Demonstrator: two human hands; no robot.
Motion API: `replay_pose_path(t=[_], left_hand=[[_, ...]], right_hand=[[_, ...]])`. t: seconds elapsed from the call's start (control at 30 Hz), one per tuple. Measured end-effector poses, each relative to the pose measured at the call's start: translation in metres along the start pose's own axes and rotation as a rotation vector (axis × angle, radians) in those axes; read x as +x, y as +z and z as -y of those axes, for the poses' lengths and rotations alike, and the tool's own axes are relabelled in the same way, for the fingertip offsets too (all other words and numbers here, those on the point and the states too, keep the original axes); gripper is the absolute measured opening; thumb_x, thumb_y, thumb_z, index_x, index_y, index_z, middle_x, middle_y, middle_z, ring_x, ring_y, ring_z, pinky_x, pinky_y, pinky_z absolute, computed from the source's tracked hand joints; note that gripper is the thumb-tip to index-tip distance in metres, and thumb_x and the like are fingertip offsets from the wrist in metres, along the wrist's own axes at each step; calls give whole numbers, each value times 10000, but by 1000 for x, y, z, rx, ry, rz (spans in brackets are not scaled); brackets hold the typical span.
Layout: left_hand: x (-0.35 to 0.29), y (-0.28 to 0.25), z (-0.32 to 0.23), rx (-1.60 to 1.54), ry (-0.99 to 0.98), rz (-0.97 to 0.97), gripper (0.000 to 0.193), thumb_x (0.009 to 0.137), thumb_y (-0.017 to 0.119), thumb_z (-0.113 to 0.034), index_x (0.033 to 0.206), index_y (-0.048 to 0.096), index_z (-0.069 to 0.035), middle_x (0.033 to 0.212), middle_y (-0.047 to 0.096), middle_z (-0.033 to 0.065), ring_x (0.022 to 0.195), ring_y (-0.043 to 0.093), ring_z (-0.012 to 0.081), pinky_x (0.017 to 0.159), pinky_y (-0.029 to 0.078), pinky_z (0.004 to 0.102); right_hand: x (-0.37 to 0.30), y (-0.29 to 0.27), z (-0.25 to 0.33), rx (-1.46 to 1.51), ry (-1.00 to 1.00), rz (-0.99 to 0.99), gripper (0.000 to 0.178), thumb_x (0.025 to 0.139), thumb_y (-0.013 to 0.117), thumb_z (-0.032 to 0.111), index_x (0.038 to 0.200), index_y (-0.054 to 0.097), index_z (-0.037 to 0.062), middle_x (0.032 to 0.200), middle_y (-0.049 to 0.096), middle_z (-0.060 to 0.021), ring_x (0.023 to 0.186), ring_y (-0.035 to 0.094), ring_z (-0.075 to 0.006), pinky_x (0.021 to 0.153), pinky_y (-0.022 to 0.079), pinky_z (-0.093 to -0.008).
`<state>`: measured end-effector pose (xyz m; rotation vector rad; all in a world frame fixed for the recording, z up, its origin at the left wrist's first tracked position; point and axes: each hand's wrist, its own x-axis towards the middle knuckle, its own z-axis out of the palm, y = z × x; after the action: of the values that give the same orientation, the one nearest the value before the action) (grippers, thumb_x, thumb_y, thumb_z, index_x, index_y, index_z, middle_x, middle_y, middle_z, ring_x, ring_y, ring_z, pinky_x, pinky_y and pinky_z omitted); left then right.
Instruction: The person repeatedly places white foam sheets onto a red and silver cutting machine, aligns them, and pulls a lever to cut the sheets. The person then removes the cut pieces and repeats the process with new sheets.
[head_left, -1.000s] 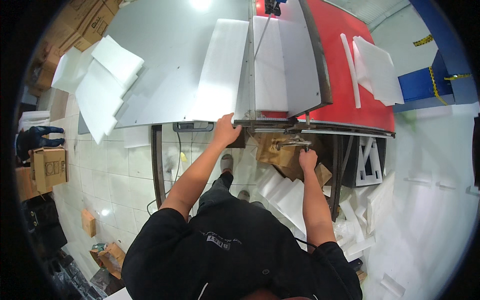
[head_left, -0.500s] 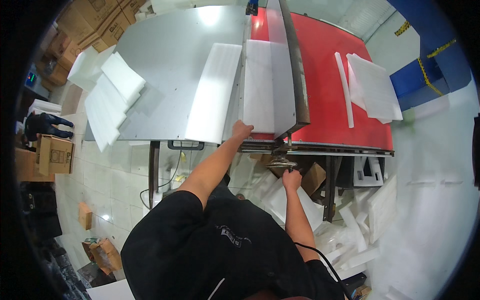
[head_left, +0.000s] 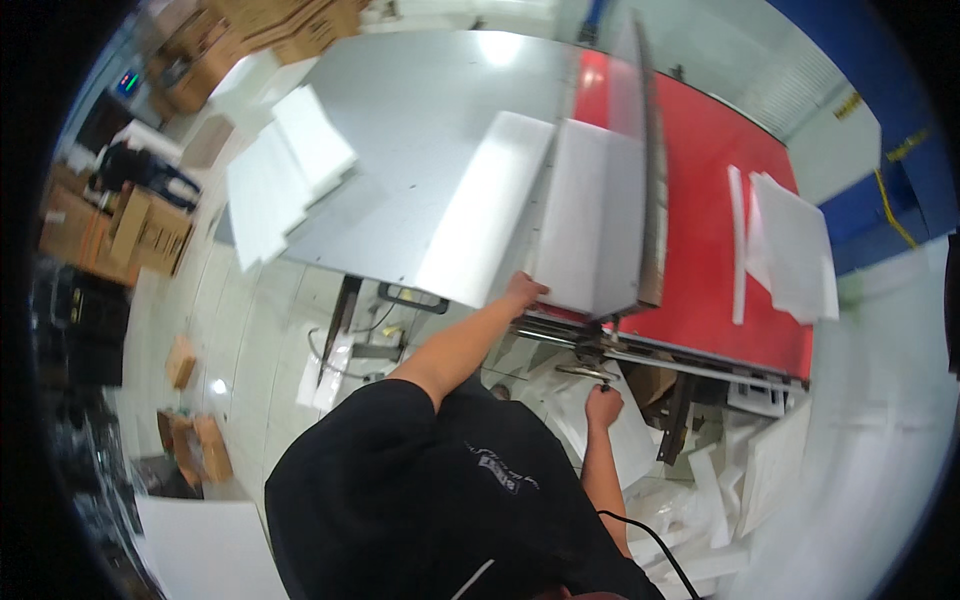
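My left hand (head_left: 525,290) is at the near left corner of a long white foam board (head_left: 575,215), its fingers closed on the board's edge. This board lies along the left side of an upright panel (head_left: 655,200) that runs across the table from front to back. Below the table's front edge, my right hand (head_left: 603,405) is wrapped round the handle of a metal handwheel (head_left: 582,371). A second long foam board (head_left: 490,205) lies just left of the first, on the grey tabletop (head_left: 410,130).
Stacked foam sheets (head_left: 290,170) overhang the grey table's left edge. On the red tabletop (head_left: 695,240) lie a thin foam strip (head_left: 738,245) and more sheets (head_left: 795,240). Foam scraps (head_left: 710,490) litter the floor at right. Cartons (head_left: 145,235) and another person (head_left: 150,170) are at far left.
The whole view has shifted and tilted, with some blur. The red strip at the board's near end no longer shows. Both hands keep their holds.
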<state>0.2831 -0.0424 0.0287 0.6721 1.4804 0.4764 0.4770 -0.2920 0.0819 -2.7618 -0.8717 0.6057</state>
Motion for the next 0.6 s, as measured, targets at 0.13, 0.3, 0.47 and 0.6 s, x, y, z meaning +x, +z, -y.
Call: replay_pose_path(t=[0.13, 0.3, 0.47, 0.6], left_hand=[[-33, -26, 5, -357, -79, 235, 509, 835, 742, 22, 1265, 469, 22, 1186, 604, 154, 1040, 645, 302, 730, 635, 417], [-98, -104, 3, -543, 29, 403, 568, 886, 691, 9, 1389, 427, -20, 1299, 564, 124, 1090, 635, 284, 811, 626, 426], [-114, -235, 13, -719, 272, 27, 541, 899, 632, 62, 1388, 432, -55, 1278, 568, 100, 1054, 635, 262, 838, 616, 452], [-67, -363, 3, -703, 484, -279, 487, 918, 661, 26, 1327, 400, -18, 1236, 576, 137, 1072, 625, 257, 873, 614, 462]], right_hand=[[4, 7, -8, -31, -62, 6, 337, 834, 661, 290, 862, 746, -35, 883, 710, -277, 883, 688, -462, 833, 534, -541], [12, 15, -19, -83, -79, -44, 363, 843, 642, 293, 832, 734, -57, 868, 703, -289, 870, 682, -470, 834, 524, -548], [20, 23, -30, -142, -50, -16, 403, 835, 636, 330, 813, 730, -61, 863, 691, -301, 866, 677, -475, 857, 527, -534], [19, 23, -17, -241, 8, -93, 379, 833, 635, 336, 863, 748, -24, 892, 713, -267, 872, 694, -452, 836, 547, -521]])
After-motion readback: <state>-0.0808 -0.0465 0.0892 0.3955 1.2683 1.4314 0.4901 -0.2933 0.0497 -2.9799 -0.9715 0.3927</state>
